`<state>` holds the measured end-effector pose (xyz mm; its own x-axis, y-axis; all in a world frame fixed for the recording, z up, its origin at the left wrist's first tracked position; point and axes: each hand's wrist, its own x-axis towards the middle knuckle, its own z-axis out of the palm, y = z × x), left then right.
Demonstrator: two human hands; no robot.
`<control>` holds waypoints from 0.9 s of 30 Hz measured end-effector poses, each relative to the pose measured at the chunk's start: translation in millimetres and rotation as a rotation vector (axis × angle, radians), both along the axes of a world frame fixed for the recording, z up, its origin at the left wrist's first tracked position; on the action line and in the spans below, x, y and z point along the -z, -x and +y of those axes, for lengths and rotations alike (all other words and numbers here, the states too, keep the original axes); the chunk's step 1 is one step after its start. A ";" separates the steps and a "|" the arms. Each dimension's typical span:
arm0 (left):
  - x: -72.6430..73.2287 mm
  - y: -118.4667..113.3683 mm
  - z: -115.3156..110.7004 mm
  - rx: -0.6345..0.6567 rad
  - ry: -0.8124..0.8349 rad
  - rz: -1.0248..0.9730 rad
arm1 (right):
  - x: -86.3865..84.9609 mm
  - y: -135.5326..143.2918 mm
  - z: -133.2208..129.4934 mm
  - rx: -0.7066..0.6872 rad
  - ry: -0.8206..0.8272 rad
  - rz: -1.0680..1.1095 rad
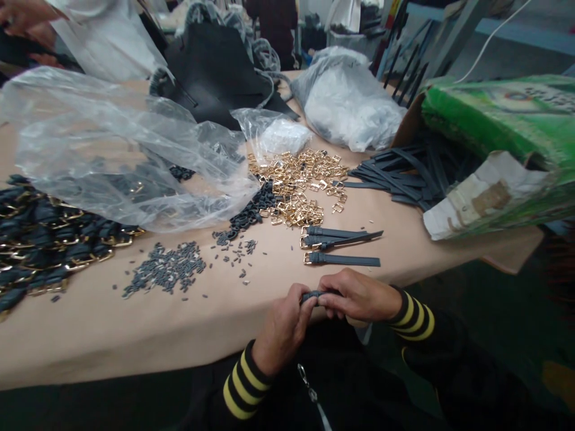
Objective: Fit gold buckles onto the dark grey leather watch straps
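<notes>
At the table's front edge, my left hand (284, 326) and my right hand (359, 294) pinch a short dark leather strap (311, 296) between thumbs and fingers. Most of the strap is hidden by the fingers, and I cannot see whether a buckle is on it. Just beyond my hands lies a single buckled strap (350, 260), flat on the brown covering. A few more buckled straps (332, 237) rest together behind it, their gold buckles to the left. Farther back is a pile of gold buckles (305, 179), with dark leather loops (251, 209) to its left.
Small dark pieces (168, 266) are scattered left on the table (251, 308). Finished-looking buckled straps (45, 239) pile at far left, beside a clear plastic sheet (135, 149). Loose straps (404, 173) spill from a green box (498, 114). Another person's hand (27, 18) shows at upper left.
</notes>
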<state>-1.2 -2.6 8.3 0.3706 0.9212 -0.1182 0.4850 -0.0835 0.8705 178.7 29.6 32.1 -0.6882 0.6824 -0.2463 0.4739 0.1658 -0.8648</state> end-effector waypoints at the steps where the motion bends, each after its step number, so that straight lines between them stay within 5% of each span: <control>1: 0.4 -1.2 -0.2 0.003 0.004 -0.013 | 2.1 0.3 -1.5 0.009 -0.001 0.010; 8: 6.9 -18.5 12.3 0.004 0.121 -0.176 | 11.0 -9.1 10.1 0.032 -0.096 0.040; 13: 25.4 -26.9 44.7 -0.163 -0.378 0.108 | 11.9 -32.0 49.0 0.138 -0.372 -0.216; 16: 39.0 -27.8 61.4 -0.135 -0.608 0.244 | 15.3 -38.3 70.5 0.141 -0.453 -0.343; 19: 53.7 -34.6 69.9 -0.054 -0.673 0.349 | 18.9 -40.2 85.9 0.171 -0.487 -0.372; 27: 68.3 -74.5 69.0 -0.120 -0.774 0.578 | 19.0 -98.3 140.4 0.687 -0.683 -0.649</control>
